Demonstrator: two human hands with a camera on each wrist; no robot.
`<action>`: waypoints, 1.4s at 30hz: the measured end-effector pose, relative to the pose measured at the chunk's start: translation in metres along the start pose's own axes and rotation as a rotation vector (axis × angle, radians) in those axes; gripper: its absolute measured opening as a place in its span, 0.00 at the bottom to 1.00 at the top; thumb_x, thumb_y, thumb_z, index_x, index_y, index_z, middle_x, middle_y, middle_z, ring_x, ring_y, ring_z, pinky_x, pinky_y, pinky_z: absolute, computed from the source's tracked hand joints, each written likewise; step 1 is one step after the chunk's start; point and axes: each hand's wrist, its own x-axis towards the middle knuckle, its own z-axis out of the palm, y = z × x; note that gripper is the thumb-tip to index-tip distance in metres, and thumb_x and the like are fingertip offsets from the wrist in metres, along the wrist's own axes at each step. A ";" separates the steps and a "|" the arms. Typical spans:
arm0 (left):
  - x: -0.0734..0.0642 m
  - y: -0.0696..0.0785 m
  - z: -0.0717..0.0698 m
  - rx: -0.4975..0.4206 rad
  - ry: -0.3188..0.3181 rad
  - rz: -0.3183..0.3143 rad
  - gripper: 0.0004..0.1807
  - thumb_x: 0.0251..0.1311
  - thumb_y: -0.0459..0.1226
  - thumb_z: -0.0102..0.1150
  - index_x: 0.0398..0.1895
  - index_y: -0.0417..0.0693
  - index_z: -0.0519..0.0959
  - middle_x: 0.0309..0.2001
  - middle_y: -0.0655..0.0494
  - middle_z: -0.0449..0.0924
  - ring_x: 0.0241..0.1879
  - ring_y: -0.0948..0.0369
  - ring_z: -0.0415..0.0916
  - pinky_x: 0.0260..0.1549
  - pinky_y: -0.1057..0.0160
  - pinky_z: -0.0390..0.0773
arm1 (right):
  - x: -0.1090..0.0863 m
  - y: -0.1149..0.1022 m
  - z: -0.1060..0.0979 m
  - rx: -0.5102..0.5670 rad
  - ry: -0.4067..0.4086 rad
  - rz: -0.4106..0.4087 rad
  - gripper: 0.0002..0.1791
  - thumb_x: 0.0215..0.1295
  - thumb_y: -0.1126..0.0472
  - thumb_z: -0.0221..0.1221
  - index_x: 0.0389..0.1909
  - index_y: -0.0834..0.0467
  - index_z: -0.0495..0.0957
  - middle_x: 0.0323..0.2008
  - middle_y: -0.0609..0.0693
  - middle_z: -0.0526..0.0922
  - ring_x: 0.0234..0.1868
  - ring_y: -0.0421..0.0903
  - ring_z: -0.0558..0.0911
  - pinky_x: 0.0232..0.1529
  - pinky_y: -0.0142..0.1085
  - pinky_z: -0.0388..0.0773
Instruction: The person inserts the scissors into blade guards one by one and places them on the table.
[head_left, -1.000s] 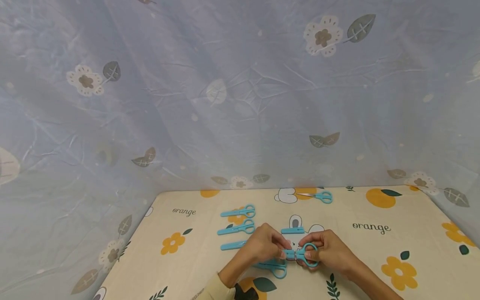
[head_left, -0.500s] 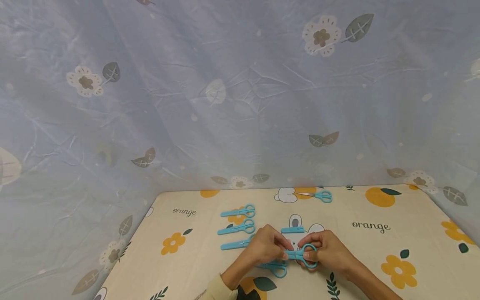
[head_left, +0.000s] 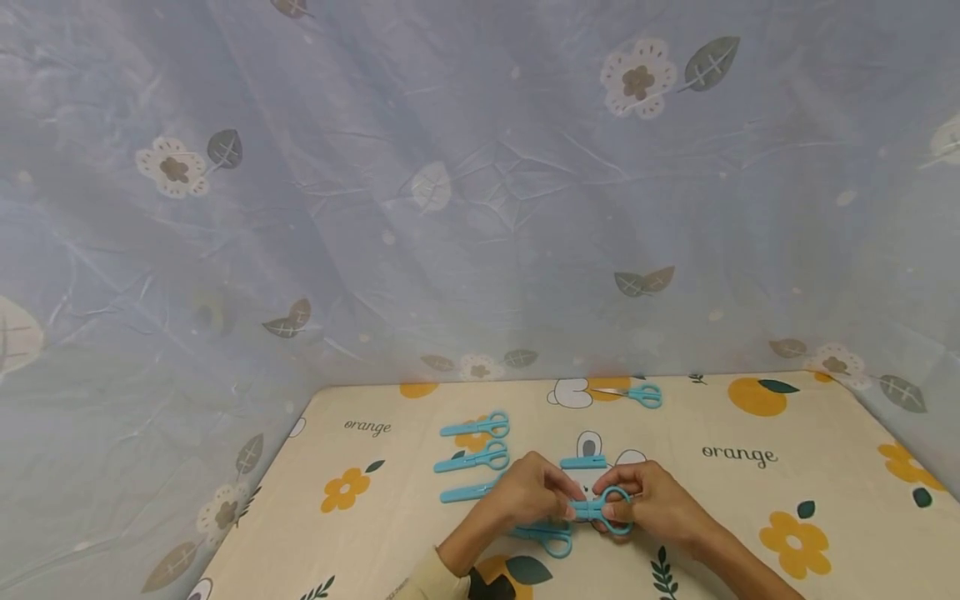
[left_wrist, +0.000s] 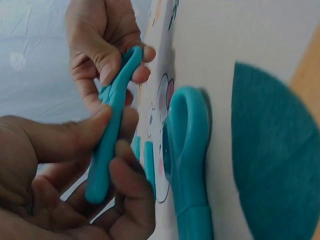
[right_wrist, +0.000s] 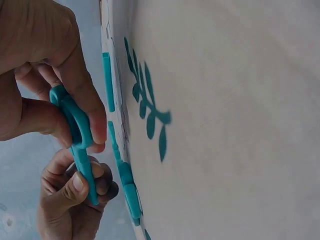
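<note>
In front of me both hands hold one pair of light blue scissors [head_left: 596, 510], with a blue cover [left_wrist: 101, 172] over the blades. My left hand [head_left: 531, 493] pinches the cover between thumb and fingers. With its thumb at the finger loops, my right hand [head_left: 658, 500] grips the handles. The cover's end meets the handles, and no bare blade shows between them. A covered pair of scissors [head_left: 538, 532] lies just below the left hand, partly hidden by it. Beyond the hands rests a loose blue cover [head_left: 583, 462].
Left of the hands, several covered scissors [head_left: 459, 462] lie in a column, the nearest partly behind the left arm. Uncovered scissors [head_left: 637, 393] with bare metal blades lie at the back. A patterned cloth [head_left: 405, 517] covers the table; a printed curtain [head_left: 480, 250] hangs behind it.
The gap between the cover and the handles has closed as the cover slid fully over the blades. Both hands have stayed in nearly the same place.
</note>
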 end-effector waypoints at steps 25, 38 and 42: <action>0.006 -0.003 -0.020 0.105 -0.187 0.009 0.12 0.59 0.25 0.73 0.44 0.46 0.92 0.34 0.57 0.90 0.35 0.67 0.80 0.36 0.68 0.78 | 0.002 0.007 -0.017 0.146 -0.119 0.005 0.25 0.76 0.62 0.64 0.64 0.75 0.74 0.41 0.54 0.88 0.41 0.47 0.88 0.42 0.44 0.91; 0.031 0.002 -0.044 0.064 -0.182 0.072 0.16 0.59 0.20 0.65 0.46 0.41 0.92 0.38 0.51 0.90 0.35 0.65 0.79 0.34 0.69 0.77 | 0.020 -0.005 -0.040 0.118 -0.038 0.023 0.26 0.75 0.62 0.65 0.66 0.73 0.74 0.42 0.54 0.89 0.44 0.47 0.91 0.47 0.44 0.91; 0.038 0.003 -0.049 0.076 -0.176 0.078 0.15 0.62 0.22 0.65 0.47 0.42 0.92 0.40 0.52 0.90 0.37 0.65 0.80 0.37 0.69 0.78 | 0.027 -0.006 -0.045 0.112 -0.023 0.012 0.26 0.75 0.62 0.65 0.66 0.75 0.73 0.42 0.53 0.90 0.43 0.46 0.91 0.46 0.44 0.90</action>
